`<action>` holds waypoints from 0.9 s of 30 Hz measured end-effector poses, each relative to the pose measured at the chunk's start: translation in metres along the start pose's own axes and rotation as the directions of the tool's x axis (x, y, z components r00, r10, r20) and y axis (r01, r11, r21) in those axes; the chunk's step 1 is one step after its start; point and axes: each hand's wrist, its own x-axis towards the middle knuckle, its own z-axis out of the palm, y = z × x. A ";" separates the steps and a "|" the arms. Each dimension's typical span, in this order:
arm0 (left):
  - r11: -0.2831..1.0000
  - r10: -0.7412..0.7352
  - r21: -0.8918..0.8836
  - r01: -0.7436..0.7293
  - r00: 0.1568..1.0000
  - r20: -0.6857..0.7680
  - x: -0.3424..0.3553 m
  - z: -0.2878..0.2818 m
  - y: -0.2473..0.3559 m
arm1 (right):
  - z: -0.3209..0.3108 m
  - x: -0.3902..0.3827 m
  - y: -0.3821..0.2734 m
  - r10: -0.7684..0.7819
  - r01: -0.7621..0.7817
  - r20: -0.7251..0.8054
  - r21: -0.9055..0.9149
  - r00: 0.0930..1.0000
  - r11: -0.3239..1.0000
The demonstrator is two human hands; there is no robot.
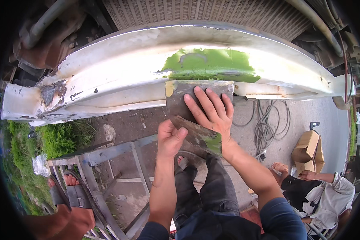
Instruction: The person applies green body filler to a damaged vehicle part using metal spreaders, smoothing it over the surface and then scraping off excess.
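The white metal beam (120,66) is spanning the view, and a green filler patch (228,62) is covering part of its front face near the middle. Just below the beam's middle, the left hand (170,140) is pinching a thin scraper blade (192,132), its thumb pressing on top and its fingers curling under. The blade is slanting across the right hand's palm side, with green paste (213,143) showing at its far end. The right hand (216,109) is lying with its fingers slightly spread over a flat grey plate (177,102); its thumb is hidden, so I cannot tell how it is gripping underneath. The plate's upper edge is sitting right by the beam's lower edge, and I cannot tell whether they are touching.

If the filler is soft, the plate's edge could be gouging it with a small upward slip. The blade's edge is passing close to the right wrist, so a careless pull could be nicking skin. A loose grip or tilt could be dropping paste onto the floor (244,138) below the beam.
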 end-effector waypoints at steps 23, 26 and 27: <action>0.997 -0.047 -0.064 0.045 0.999 -0.018 -0.007 0.015 -0.009 | -0.013 -0.007 0.013 -0.033 0.026 0.112 0.065 0.993 0.998; 0.999 -0.029 -0.030 0.030 0.999 0.014 0.005 0.041 0.004 | -0.041 0.015 0.020 -0.009 0.001 0.105 0.076 0.994 0.997; 0.999 -0.036 -0.022 0.036 0.999 -0.011 0.011 0.053 0.010 | -0.041 0.021 0.024 -0.020 0.013 0.093 0.072 0.995 0.997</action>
